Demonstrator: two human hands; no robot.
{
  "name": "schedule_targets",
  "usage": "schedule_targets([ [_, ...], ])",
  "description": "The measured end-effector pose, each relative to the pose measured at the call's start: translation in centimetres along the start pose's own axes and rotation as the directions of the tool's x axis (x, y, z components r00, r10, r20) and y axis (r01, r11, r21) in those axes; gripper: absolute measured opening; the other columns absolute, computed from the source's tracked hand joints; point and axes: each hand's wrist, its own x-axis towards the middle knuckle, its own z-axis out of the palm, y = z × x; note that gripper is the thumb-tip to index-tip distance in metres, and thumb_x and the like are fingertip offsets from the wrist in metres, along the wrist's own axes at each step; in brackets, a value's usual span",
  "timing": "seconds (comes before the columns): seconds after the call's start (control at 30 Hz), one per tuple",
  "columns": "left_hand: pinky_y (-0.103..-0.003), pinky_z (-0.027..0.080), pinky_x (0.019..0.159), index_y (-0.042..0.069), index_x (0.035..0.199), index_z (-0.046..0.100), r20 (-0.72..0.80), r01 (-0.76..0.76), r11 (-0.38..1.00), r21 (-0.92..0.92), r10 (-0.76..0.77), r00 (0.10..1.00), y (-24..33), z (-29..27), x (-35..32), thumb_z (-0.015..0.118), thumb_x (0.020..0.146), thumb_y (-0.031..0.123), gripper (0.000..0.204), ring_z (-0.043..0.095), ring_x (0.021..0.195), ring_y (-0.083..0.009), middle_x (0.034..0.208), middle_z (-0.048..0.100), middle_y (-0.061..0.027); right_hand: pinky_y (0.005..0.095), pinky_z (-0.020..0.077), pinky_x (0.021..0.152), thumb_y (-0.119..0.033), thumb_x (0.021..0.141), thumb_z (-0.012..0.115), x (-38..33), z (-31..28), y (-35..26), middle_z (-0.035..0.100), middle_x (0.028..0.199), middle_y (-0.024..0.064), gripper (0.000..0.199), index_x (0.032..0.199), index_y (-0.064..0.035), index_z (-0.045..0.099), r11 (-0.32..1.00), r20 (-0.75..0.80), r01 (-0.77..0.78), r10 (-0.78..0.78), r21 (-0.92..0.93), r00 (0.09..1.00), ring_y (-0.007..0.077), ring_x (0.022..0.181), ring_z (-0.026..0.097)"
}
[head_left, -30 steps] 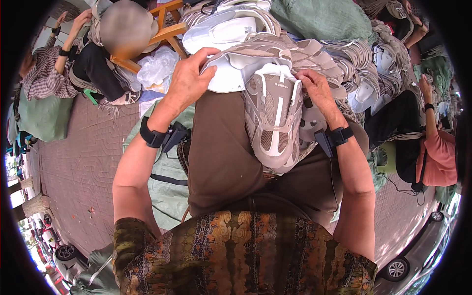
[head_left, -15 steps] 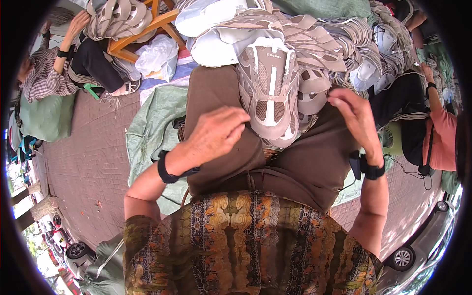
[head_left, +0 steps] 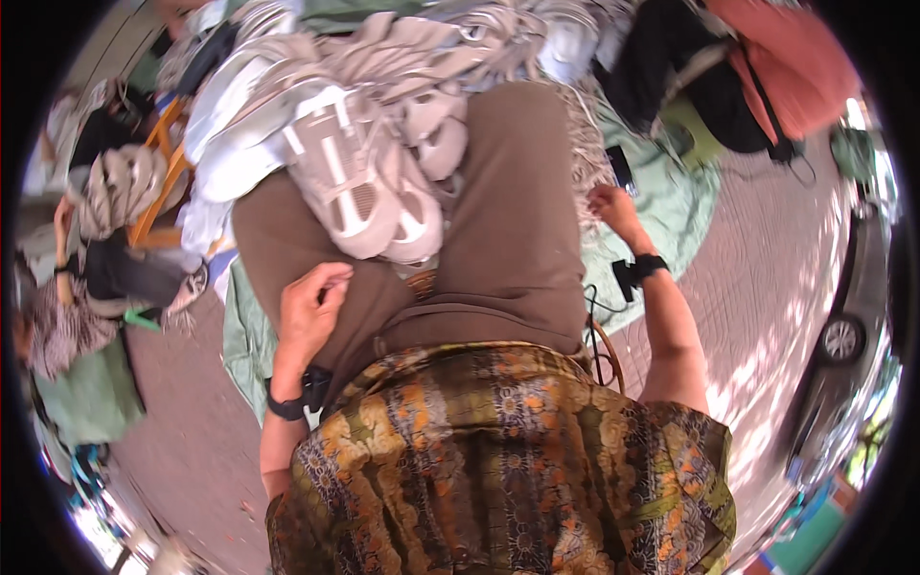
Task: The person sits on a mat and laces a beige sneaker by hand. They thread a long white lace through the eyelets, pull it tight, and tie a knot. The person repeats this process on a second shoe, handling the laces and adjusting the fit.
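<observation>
Outdoor paved ground (head_left: 767, 287), sun-dappled, green tarp (head_left: 661, 206) spread on it under the seated person's legs. Landmark: pale beige sneaker (head_left: 359, 192) lying across the lap on brown trousers (head_left: 517, 240).

Left hand (head_left: 311, 311): fingers loosely curled, holding nothing, resting on the left thigh just below the sneaker's near end, close but apart. Sneaker's long axis runs diagonally, from upper left down to its rounded end nearest the body. A second pale shoe (head_left: 436, 144) sits touching it on its right.

Right hand (head_left: 613, 206): off to the sneaker's right, well apart, down at the tarp beside the right thigh; fingers partly bent, cannot tell if they grip anything. Left hand is clearly nearer.

Beyond the sneaker: heap of pale shoes (head_left: 287, 86). Far left of it, an orange wooden frame (head_left: 158, 182) and another person's arm (head_left: 62, 230). Far right, a parked car (head_left: 843, 335).
</observation>
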Motion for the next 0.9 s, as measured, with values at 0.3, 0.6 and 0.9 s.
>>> schedule_targets([
  [0.3,-0.021,0.048,0.063,0.001,0.1,0.061,0.208,0.309,0.926,-0.216,-0.266,0.941,-0.5,-1.9,2.7,0.053,0.092,0.005,0.013,0.062,0.076,-0.009,0.093,0.067,-0.0065,0.0274,0.0507,0.053,-0.017,0.087,0.054,-7.6,7.1,8.3,0.068,0.075,0.0071,0.018,0.093,-0.003,0.064,0.88,0.059,-0.419,0.417,0.223,0.907,0.0136,0.062,0.064],
  [0.6,-0.019,0.044,0.055,0.003,0.092,0.061,0.205,0.395,0.905,-0.16,-0.361,0.91,0.5,-1.4,4.2,0.053,0.092,0.008,0.01,0.061,0.07,-0.007,0.091,0.068,-0.0059,0.0354,0.0497,0.064,-0.024,0.086,0.054,-3.1,13.1,9.3,0.066,0.074,0.0117,0.021,0.089,-0.0063,0.066,0.938,-0.13,-0.297,0.322,0.181,0.938,0.0242,0.068,0.063],
  [0.9,-0.018,0.043,0.054,0.004,0.09,0.059,0.23,0.482,0.858,-0.178,-0.44,0.868,0.6,-1.3,4.1,0.053,0.092,0.007,0.008,0.061,0.069,-0.0074,0.088,0.067,-0.0041,0.0409,0.0497,0.074,-0.028,0.083,0.061,2.6,12.0,3.2,0.068,0.083,0.0134,0.03,0.106,-0.0083,0.059,0.911,-0.299,-0.389,0.412,0.134,0.861,0.0324,0.079,0.065],
])
